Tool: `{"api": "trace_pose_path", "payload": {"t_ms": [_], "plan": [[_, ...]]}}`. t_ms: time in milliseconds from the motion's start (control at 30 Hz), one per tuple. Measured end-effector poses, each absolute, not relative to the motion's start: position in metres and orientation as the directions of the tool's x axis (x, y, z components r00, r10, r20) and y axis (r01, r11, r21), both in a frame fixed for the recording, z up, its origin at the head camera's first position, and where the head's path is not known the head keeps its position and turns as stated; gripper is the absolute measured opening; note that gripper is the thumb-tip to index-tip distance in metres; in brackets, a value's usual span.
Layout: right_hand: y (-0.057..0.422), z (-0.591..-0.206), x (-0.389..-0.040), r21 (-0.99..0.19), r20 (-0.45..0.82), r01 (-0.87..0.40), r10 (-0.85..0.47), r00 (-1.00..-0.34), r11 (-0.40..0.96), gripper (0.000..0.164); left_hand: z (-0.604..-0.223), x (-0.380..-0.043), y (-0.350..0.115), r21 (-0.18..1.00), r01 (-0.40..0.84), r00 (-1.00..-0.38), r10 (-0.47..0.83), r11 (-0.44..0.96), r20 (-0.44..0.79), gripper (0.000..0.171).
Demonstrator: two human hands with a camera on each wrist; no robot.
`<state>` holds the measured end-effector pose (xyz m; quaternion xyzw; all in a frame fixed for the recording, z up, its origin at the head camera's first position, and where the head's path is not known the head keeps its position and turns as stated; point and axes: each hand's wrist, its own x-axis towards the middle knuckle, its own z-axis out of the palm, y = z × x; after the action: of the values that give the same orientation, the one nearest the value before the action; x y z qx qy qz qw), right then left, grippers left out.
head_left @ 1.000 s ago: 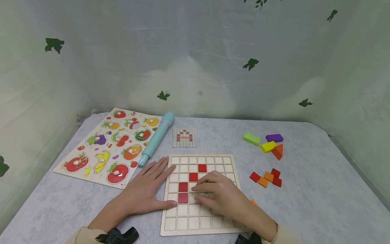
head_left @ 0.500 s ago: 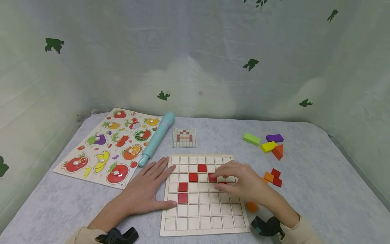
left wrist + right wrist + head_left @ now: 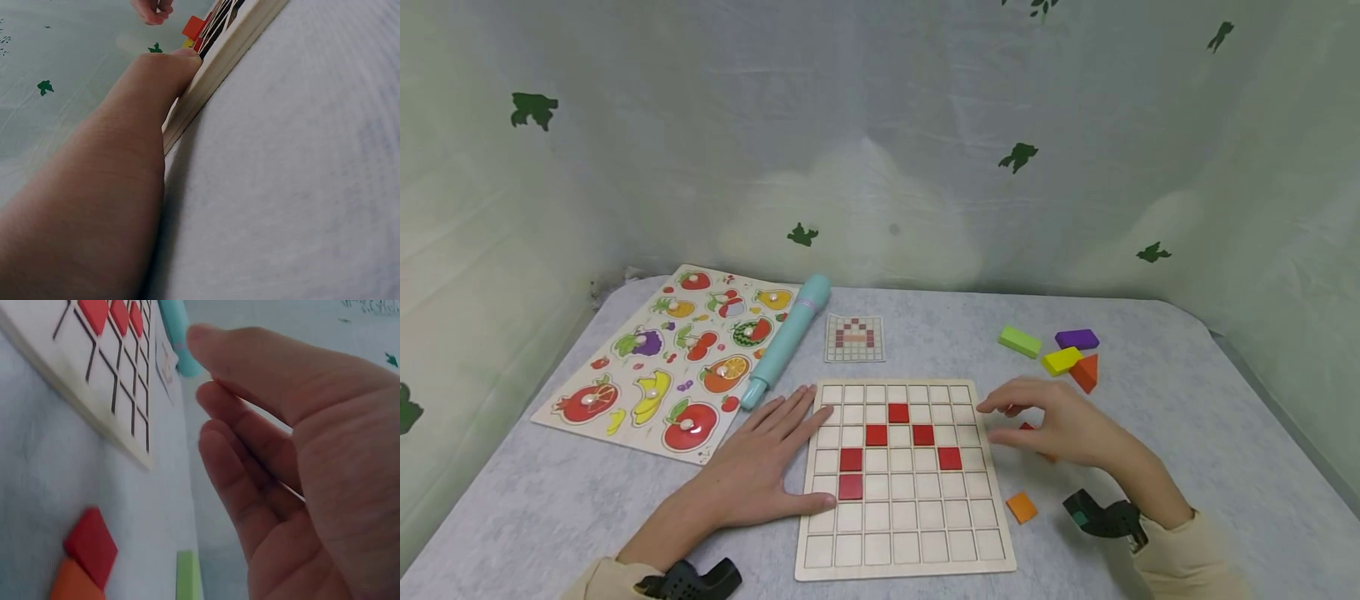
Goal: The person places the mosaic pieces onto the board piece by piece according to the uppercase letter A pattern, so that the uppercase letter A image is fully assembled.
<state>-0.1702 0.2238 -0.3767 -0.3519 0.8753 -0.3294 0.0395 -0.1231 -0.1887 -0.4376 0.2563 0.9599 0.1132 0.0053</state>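
A pale gridded board (image 3: pixel 904 550) lies on the table with several red square tiles (image 3: pixel 950 458) set in its cells. My left hand (image 3: pixel 767 467) lies flat with fingers spread along its left side, thumb and index fingertips on the board. In the left wrist view the thumb (image 3: pixel 178 59) presses at the board's edge. My right hand (image 3: pixel 1052 421) is raised just off the board's right edge, fingers loosely bent with nothing between them. Below it in the right wrist view are a loose red tile (image 3: pixel 92 547) and an orange tile (image 3: pixel 75 584); the hand hides most loose tiles in the head view.
An orange tile (image 3: pixel 1021 507) lies right of the board. Green (image 3: pixel 1019 342), yellow (image 3: pixel 1061 361), purple (image 3: pixel 1077 339) and orange-red (image 3: pixel 1085 372) blocks sit at the back right. A small pattern card (image 3: pixel 854 339) lies behind the board. A teal tube (image 3: pixel 786 342) and a fruit puzzle board (image 3: pixel 647 358) are left.
My right hand has moved right, from over the board's middle to beyond its right edge. Two red tiles on the board's right half now show fully. The left hand has stayed put.
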Motion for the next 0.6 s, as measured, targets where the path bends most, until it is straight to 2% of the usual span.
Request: {"api": "trace_pose_path", "payload": {"t_ms": [367, 600], "plan": [[0.255, -0.38, -0.18, -0.602, -0.032, -0.468, -0.605, -0.795, 0.647, 0.037, -0.437, -0.123, -0.189, 0.22, 0.493, -0.868, 0.495, 0.842, 0.048, 0.113], [0.277, -0.383, -0.184, -0.577, -0.157, -0.347, -0.518, -0.841, 0.739, 0.038, -0.437, -0.123, -0.189, 0.222, 0.489, -0.869, 0.493, 0.843, 0.043, 0.114]]}}
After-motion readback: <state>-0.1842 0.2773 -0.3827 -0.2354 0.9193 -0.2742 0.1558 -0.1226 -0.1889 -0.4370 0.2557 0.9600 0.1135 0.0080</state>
